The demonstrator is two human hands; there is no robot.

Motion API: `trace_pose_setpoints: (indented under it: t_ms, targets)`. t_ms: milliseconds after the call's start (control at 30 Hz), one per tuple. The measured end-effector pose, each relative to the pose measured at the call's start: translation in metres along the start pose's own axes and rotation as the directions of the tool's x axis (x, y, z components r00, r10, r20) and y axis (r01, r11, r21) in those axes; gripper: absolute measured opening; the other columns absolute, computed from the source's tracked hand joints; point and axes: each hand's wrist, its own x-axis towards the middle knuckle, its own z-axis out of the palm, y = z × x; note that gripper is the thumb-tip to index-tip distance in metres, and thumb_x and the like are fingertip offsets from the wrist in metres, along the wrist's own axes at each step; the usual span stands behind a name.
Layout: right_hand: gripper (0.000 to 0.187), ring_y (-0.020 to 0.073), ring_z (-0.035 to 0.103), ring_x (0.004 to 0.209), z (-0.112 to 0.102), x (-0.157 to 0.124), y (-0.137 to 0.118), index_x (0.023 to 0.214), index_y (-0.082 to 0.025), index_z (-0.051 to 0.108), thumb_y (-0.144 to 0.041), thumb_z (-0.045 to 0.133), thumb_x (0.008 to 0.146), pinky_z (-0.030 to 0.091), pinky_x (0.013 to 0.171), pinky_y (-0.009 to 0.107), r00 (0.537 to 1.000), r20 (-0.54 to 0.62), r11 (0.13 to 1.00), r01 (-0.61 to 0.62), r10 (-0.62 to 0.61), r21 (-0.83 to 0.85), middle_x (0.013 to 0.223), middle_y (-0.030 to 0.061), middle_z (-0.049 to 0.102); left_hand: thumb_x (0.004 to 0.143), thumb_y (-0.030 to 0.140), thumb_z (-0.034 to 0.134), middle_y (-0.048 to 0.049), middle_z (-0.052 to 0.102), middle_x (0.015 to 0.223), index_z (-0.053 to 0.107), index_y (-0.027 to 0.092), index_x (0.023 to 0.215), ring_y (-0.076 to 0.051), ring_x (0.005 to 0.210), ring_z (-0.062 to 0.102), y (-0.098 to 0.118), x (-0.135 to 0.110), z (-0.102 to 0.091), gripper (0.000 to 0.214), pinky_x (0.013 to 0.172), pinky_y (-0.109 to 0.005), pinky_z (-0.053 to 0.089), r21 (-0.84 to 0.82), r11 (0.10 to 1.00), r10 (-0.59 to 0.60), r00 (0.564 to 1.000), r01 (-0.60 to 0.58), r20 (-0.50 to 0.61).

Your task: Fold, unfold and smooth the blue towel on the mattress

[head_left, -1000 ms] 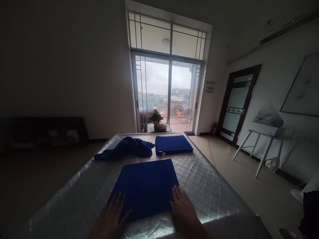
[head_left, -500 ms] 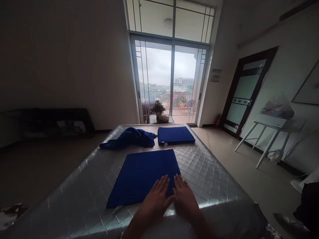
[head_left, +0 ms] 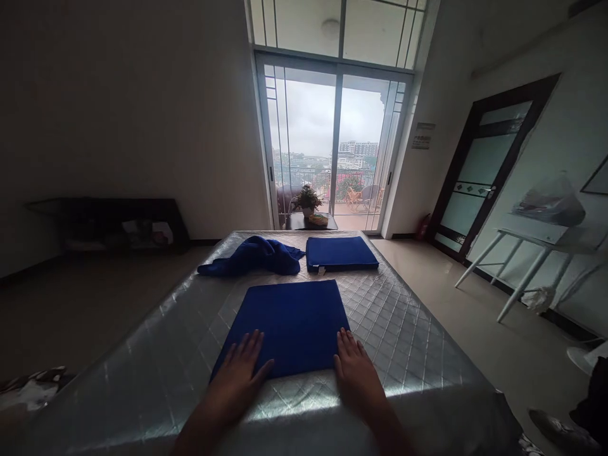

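A folded dark blue towel (head_left: 291, 323) lies flat on the quilted, plastic-covered mattress (head_left: 408, 354) in front of me. My left hand (head_left: 240, 373) rests flat on its near left corner, fingers stretched out. My right hand (head_left: 356, 373) lies flat at its near right corner, fingers together and extended, partly on the mattress. Farther back sit a neatly folded blue towel (head_left: 341, 253) and, to its left, a crumpled blue towel (head_left: 254, 256).
Beyond the mattress a small table holds a potted plant (head_left: 307, 199) before a sliding glass door (head_left: 337, 145). A white table (head_left: 536, 253) stands on the right by a dark door (head_left: 484, 171). A low dark shelf (head_left: 109, 225) lines the left wall.
My left hand slid from beside the right hand back to the towel's near left corner. The camera tilted slightly, showing less ceiling.
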Motion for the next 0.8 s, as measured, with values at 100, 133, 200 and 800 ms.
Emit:
trace_pose_setpoints:
  t_ms: [100, 133, 200, 800]
  targets:
    - [0.060, 0.0172, 0.009, 0.156, 0.003, 0.001, 0.002, 0.160, -0.008, 0.022, -0.027, 0.020, 0.103, 0.011, 0.127, 0.039, 1.000, -0.017, 1.000, 0.007, -0.007, -0.008, 0.168, 0.0048, 0.012, 0.096, 0.071, 0.029, -0.0098, 0.009, 0.167, 0.018, 0.010, 0.160, -0.029, 0.156, 0.008, -0.027, -0.013, 0.007, 0.090, 0.127, -0.049, 0.017, 0.057, 0.991, -0.122, 0.992, 0.124, -0.036]
    - [0.060, 0.0171, 0.009, 0.156, 0.003, 0.001, 0.002, 0.160, -0.008, 0.022, -0.028, 0.020, 0.103, 0.011, 0.127, 0.039, 1.000, -0.023, 1.000, 0.010, -0.011, -0.013, 0.168, 0.0047, 0.012, 0.095, 0.071, 0.030, -0.0103, 0.009, 0.167, 0.018, 0.009, 0.160, -0.029, 0.156, 0.008, -0.031, -0.016, 0.009, 0.091, 0.127, -0.048, 0.018, 0.063, 0.988, -0.136, 0.990, 0.139, -0.042]
    - [0.061, 0.0170, 0.009, 0.156, 0.004, 0.001, 0.002, 0.160, -0.008, 0.021, -0.028, 0.019, 0.103, 0.011, 0.127, 0.038, 1.000, -0.021, 0.999, 0.015, -0.015, -0.029, 0.168, 0.0049, 0.012, 0.095, 0.071, 0.029, -0.0101, 0.008, 0.168, 0.017, 0.009, 0.160, -0.028, 0.156, 0.008, -0.031, -0.019, 0.009, 0.091, 0.126, -0.046, 0.019, 0.064, 0.987, -0.144, 0.989, 0.146, -0.038]
    - [0.064, 0.0243, 0.016, 0.155, -0.031, 0.089, -0.007, 0.158, -0.001, 0.027, -0.036, 0.023, 0.104, 0.012, 0.125, 0.041, 0.998, -0.051, 0.990, 0.042, -0.049, -0.138, 0.166, 0.0158, 0.020, 0.092, 0.069, 0.026, -0.0127, 0.010, 0.167, 0.018, 0.005, 0.160, -0.028, 0.156, 0.008, -0.020, -0.021, -0.007, 0.093, 0.127, -0.044, 0.017, 0.069, 0.984, -0.166, 0.986, 0.164, 0.028]
